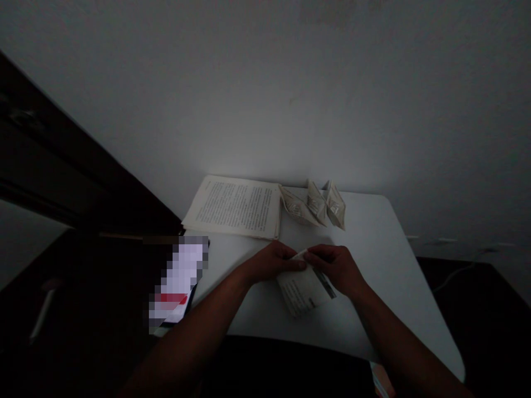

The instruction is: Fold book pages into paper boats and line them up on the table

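A folded sheet of printed paper [305, 290] is held over the front middle of the white table, its lower part angled toward me. My left hand [279, 260] pinches its upper left edge between thumb and fingers. Close beside it, my right hand [334, 262] grips the upper right edge, with the fingertips of both hands almost meeting at the top. Just beyond the hands stand three folded paper boats [317, 207], side by side and made of similar printed paper. Parts of the fingers behind the sheet are hidden.
A stack of printed pages [236, 207] lies at the table's back left, next to the boats. A phone with a lit, blurred screen [178, 282] rests along the left edge. The white table [398, 287] stands against a wall [265, 88]; a cable [456, 271] runs at right.
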Demonstrator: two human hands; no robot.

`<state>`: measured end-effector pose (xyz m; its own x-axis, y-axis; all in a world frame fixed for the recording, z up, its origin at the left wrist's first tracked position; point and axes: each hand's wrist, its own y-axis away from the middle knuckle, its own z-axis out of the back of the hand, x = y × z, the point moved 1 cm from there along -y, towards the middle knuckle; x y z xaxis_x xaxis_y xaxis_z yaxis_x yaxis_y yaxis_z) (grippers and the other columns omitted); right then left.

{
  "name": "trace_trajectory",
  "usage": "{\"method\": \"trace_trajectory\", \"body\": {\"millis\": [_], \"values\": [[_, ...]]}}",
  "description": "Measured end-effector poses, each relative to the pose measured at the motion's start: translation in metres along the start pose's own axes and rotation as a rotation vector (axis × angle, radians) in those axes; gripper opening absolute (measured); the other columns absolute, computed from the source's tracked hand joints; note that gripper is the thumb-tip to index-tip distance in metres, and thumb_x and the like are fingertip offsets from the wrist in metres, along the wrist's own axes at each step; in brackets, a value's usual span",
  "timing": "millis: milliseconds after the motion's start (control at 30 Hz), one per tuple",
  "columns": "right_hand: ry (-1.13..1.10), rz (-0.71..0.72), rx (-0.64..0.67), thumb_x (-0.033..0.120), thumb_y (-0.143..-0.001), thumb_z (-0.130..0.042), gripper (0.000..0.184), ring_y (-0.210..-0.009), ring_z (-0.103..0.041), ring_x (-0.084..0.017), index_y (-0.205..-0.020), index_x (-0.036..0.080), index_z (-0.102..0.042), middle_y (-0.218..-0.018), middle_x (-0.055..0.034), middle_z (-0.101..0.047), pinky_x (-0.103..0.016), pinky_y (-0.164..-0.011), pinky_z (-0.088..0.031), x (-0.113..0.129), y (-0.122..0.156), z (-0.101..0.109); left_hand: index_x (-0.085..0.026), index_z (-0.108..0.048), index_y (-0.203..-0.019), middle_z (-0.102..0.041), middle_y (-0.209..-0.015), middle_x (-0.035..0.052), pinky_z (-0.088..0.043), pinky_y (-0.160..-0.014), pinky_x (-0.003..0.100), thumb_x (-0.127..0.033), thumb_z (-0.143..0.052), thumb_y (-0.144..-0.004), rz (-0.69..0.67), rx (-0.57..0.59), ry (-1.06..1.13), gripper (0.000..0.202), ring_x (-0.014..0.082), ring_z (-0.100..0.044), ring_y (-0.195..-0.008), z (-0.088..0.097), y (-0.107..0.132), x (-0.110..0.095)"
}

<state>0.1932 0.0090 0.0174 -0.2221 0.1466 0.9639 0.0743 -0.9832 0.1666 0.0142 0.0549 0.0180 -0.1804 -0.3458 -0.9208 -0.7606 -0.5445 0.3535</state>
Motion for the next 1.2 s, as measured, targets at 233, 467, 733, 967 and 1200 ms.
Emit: {"method": "trace_trajectory", "body": {"millis": [233,467,733,967,1200], "values": [[0.011,-0.020,0.007,0.042,-0.071,-0.065,0.026,-0.057,-0.060,-0.015,-0.074,0.017,-0.071,-0.065,-0.0024,-0.069,-0.025,-0.053,-0.045,0.001,-0.001,-0.002,-0.009,-0.065,-0.068,-0.051,-0.054,-0.0035,-0.032,-0.049,0.020,-0.044,-0.068,-0.067,-0.009,-0.029,-0.152,0.035,0.0067,-0.042,-0.048,0.000,0.001,-0.004],[-0.195,-0.023,0.027,0.050,-0.070,-0.065,0.038,-0.061,-0.061,-0.016,-0.084,0.015,-0.071,-0.072,-0.0049,-0.070,-0.027,-0.057,-0.048,-0.001,-0.003,0.004,-0.010,-0.066,-0.069,-0.054,-0.057,-0.0021,-0.037,-0.053,0.021,-0.043,-0.067,-0.068,-0.136,-0.122,-0.110,0.034,0.0092,-0.048,-0.053,-0.002,0.001,-0.006],[-0.315,0.087,-0.015,0.049,-0.058,-0.076,0.049,-0.075,-0.066,-0.023,-0.094,0.017,-0.070,-0.084,-0.0075,-0.072,-0.034,-0.069,-0.052,-0.008,-0.006,-0.005,-0.013,-0.068,-0.087,-0.066,-0.077,0.0027,-0.046,-0.067,0.026,-0.041,-0.065,-0.073,-0.352,-0.575,0.145,0.031,0.0145,-0.059,-0.069,-0.007,-0.003,-0.009],[-0.046,-0.010,-0.216,0.046,-0.061,-0.074,0.038,-0.068,-0.067,-0.023,-0.080,0.012,-0.072,-0.075,-0.0082,-0.073,-0.033,-0.062,-0.054,-0.001,-0.004,-0.012,-0.013,-0.067,-0.082,-0.065,-0.072,0.0014,-0.046,-0.067,0.025,-0.041,-0.063,-0.076,-0.397,-0.607,0.052,0.029,0.0142,-0.058,-0.070,-0.019,-0.006,-0.004],[-0.121,-0.058,-0.117,0.042,-0.061,-0.075,0.034,-0.070,-0.068,-0.023,-0.080,0.014,-0.072,-0.079,-0.0082,-0.073,-0.033,-0.064,-0.055,0.000,-0.002,0.001,-0.011,-0.063,-0.067,-0.056,-0.062,-0.0014,-0.040,-0.057,0.020,-0.034,-0.066,-0.073,-0.426,-0.492,-0.016,0.024,0.0093,-0.052,-0.059,-0.009,-0.002,-0.006]]}}
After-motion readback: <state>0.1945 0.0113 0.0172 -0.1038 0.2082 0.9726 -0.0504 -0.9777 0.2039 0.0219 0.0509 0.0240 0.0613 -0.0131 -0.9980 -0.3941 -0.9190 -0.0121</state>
